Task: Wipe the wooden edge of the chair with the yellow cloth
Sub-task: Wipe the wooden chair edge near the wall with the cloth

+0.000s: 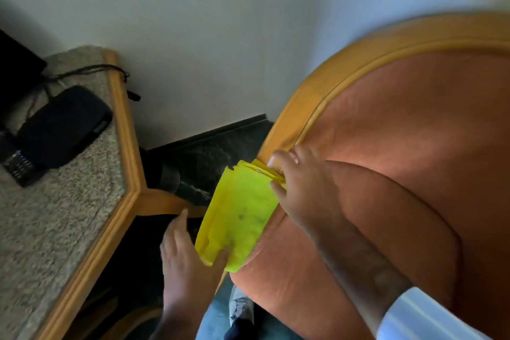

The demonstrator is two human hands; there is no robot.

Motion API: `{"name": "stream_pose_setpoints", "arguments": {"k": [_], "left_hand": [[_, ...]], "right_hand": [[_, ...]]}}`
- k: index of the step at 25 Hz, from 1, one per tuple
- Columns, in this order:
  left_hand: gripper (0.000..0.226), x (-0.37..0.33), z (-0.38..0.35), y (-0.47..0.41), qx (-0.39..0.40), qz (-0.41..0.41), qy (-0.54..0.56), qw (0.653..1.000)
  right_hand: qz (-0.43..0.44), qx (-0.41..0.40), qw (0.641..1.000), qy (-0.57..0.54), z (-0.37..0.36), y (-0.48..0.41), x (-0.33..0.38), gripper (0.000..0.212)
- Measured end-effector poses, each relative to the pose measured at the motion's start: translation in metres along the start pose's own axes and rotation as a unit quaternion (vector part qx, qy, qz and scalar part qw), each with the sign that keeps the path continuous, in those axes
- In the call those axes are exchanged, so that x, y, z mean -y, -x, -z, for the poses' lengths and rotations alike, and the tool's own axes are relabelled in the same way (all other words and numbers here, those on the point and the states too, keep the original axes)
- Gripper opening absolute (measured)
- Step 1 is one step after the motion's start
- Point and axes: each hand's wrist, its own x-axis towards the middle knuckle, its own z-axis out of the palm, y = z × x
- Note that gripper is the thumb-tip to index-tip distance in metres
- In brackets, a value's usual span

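Right hand [300,190] grips the top of the cloth [242,210], arm stretched forward; left hand [185,257] pinches its bottom under the thumb, fingers [180,218] straight.

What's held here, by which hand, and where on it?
The folded yellow cloth. The right hand pinches its bunched top end at the chair's wooden edge; the left hand has its thumb on the bottom end, grip behind hidden.

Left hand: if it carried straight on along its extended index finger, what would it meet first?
Probably the table's wooden edge, just past the index fingertip of the left hand; depth is unclear. Its thumb pinches the yellow cloth.
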Motion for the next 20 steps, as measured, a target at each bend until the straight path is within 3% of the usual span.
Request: {"name": "stream_pose_setpoints", "arguments": {"k": [1, 3, 5, 7, 9, 14, 20], "left_hand": [[0.090, -0.003, -0.001, -0.005, -0.028, -0.124, -0.020, 0.992], [0.080, -0.019, -0.010, -0.025, -0.008, -0.332, -0.080, 0.940], [0.073, -0.038, -0.028, -0.040, 0.030, -0.428, -0.181, 0.885], [0.070, -0.042, -0.040, -0.043, 0.062, -0.432, -0.268, 0.859], [0.068, -0.022, -0.042, -0.036, 0.068, -0.420, -0.296, 0.855], [0.065, 0.036, -0.027, -0.001, 0.077, -0.459, -0.299, 0.833], [0.066, -0.016, -0.044, -0.036, 0.066, -0.449, -0.286, 0.844]], "right_hand": [[0.020, -0.059, 0.998, 0.021, 0.002, -0.004, -0.003, 0.045], [0.045, -0.098, 0.993, 0.050, 0.005, -0.027, -0.006, 0.057], [0.072, -0.070, 0.989, 0.105, 0.003, -0.063, -0.005, 0.063], [0.113, -0.020, 0.978, 0.174, 0.000, -0.094, -0.008, 0.068], [0.144, 0.012, 0.965, 0.219, -0.008, -0.112, -0.019, 0.072], [0.171, -0.018, 0.957, 0.235, -0.012, -0.120, -0.029, 0.073], [0.176, -0.057, 0.958, 0.220, -0.023, -0.120, -0.029, 0.074]]}}
